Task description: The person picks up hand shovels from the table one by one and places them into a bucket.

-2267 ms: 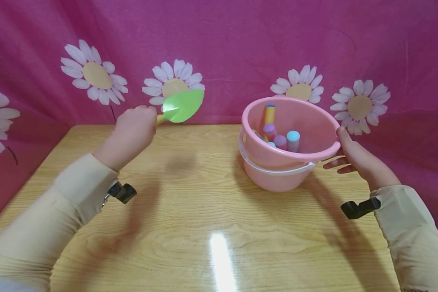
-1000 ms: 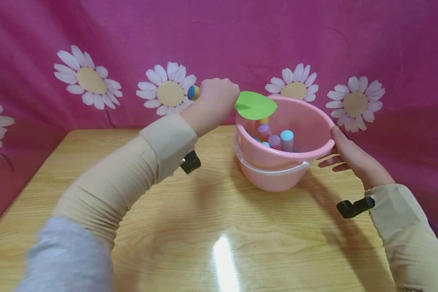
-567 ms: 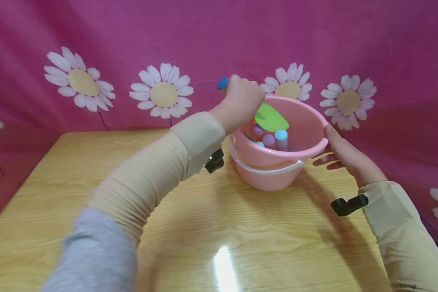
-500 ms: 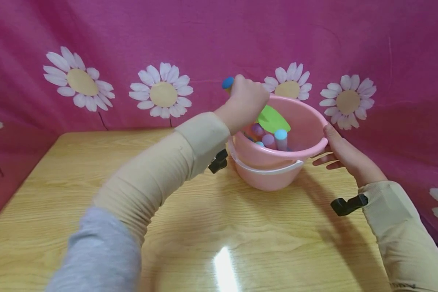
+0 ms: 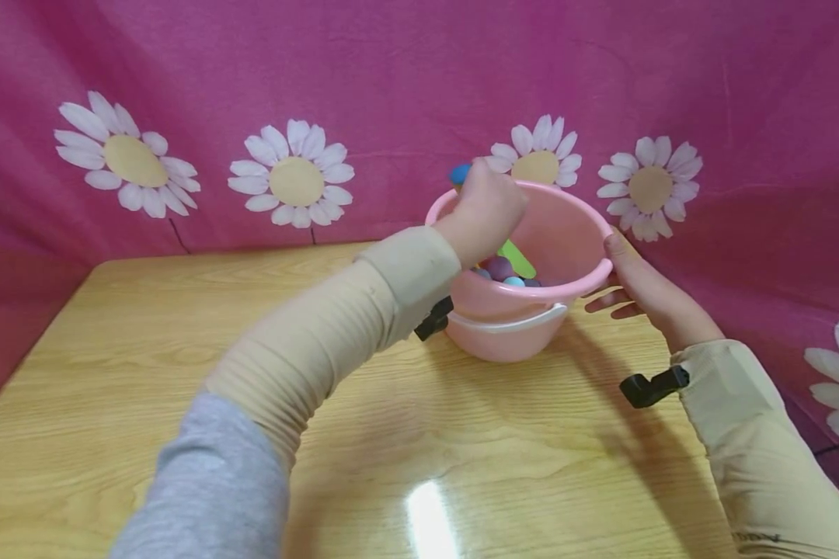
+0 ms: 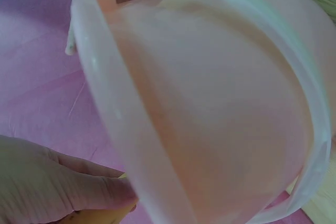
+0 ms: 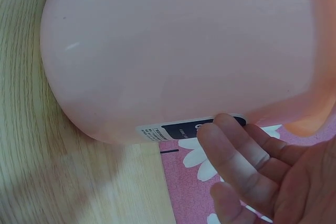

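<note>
A pink bucket [image 5: 506, 343] with a white handle [image 5: 524, 323] stands on the table. My left hand [image 5: 489, 206], just over the bucket's rim, grips a toy trowel by its yellow handle [image 6: 102, 216], whose blue end [image 5: 459, 174] sticks out behind the fist. Inside the bucket, the trowel's green blade [image 5: 520, 262] points down among several round-ended pieces, including a purple piece [image 5: 499, 268] and a light blue piece [image 5: 513, 282]. My right hand [image 5: 650, 291] holds the bucket's right side, thumb over the rim and fingers [image 7: 239, 169] against the outer wall by a label [image 7: 184, 128].
The wooden table [image 5: 182, 349] stretches out in front and to the left. Behind it hangs a magenta cloth [image 5: 405, 85] printed with white daisies. A black wrist camera [image 5: 653, 386] sits on the right sleeve.
My left hand has carried the trowel rightward from over the table and lowered its blade into the bucket. Pieces inside have shifted lower. My right hand keeps its hold on the rim.
</note>
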### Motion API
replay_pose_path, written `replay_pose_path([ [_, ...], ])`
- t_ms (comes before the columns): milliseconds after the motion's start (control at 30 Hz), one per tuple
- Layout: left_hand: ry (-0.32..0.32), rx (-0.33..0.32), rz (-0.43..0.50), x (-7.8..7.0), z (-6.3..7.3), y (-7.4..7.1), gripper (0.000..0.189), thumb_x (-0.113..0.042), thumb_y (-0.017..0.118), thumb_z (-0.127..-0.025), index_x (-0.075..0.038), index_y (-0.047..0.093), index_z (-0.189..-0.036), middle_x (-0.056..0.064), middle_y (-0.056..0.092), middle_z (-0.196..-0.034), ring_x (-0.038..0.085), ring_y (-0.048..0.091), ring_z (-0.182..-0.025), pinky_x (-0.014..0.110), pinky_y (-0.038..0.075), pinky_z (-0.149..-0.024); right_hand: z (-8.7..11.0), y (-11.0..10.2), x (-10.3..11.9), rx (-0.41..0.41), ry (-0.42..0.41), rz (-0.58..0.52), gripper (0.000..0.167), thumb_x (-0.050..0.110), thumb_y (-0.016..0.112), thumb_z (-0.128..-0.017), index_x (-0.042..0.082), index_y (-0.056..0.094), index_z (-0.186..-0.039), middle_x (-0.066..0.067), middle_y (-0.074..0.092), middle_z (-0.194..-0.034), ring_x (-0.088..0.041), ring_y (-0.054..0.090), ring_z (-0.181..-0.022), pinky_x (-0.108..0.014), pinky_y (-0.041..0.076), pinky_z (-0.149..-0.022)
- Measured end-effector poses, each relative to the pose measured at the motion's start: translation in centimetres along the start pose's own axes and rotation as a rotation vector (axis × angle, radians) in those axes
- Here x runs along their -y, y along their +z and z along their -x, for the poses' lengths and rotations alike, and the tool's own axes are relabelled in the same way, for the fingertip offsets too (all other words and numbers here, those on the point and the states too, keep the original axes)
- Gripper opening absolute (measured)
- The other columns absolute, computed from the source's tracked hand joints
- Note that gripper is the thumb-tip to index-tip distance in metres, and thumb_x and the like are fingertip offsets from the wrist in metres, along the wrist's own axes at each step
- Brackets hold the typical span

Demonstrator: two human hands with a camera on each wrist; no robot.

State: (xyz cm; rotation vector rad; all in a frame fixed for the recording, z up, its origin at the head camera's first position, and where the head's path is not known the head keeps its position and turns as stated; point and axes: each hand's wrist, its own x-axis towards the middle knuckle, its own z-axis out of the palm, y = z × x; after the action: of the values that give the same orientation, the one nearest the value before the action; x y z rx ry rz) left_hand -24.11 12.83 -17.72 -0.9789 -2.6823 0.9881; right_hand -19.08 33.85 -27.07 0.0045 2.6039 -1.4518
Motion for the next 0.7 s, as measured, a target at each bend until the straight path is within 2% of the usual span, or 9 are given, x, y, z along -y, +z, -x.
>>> replay_pose_path([
  [200,0.030,-0.004,0.049,-0.2,-0.2,0.1,0.028,-0.016,0.048,-0.088,-0.020,0.055,-0.115,-0.004,0.060,-0.103,0.016,0.052,-0.088,0.035,0.036,-0.083,-0.1,0.2,0.2,0.002,-0.001,-0.004,0.073,0.062,0.013,-0.087,0.009,0.015,-0.137,0.005,0.062,-0.083,-0.019,0.064,-0.071,-0.041,0.045,-0.060],
  [433,0.030,-0.017,0.108,-0.3,0.0,0.5,0.027,-0.015,0.044,-0.090,-0.024,0.057,-0.111,-0.008,0.059,-0.101,0.010,0.047,-0.084,0.029,0.037,-0.071,-0.2,0.5,0.2,0.010,0.012,-0.004,0.075,0.063,0.012,-0.087,0.004,0.025,-0.132,0.003,0.063,-0.084,-0.020,0.064,-0.073,-0.040,0.046,-0.059],
  [600,0.040,-0.044,0.132,0.1,0.7,0.6,0.023,-0.013,0.043,-0.085,-0.023,0.058,-0.100,-0.009,0.059,-0.092,0.010,0.050,-0.079,0.028,0.037,-0.067,-0.1,0.3,0.2,0.005,0.019,0.011,0.077,0.064,0.012,-0.087,0.002,0.034,-0.126,0.004,0.064,-0.081,-0.020,0.064,-0.073,-0.039,0.045,-0.059],
  [700,0.032,-0.061,0.173,0.6,0.8,0.9,0.022,-0.013,0.046,-0.081,-0.023,0.058,-0.096,-0.009,0.060,-0.089,0.011,0.050,-0.074,0.029,0.037,-0.066,0.1,0.1,0.1,0.005,0.027,0.017,0.077,0.065,0.013,-0.086,0.002,0.037,-0.124,0.003,0.064,-0.082,-0.022,0.064,-0.074,-0.040,0.045,-0.060],
])
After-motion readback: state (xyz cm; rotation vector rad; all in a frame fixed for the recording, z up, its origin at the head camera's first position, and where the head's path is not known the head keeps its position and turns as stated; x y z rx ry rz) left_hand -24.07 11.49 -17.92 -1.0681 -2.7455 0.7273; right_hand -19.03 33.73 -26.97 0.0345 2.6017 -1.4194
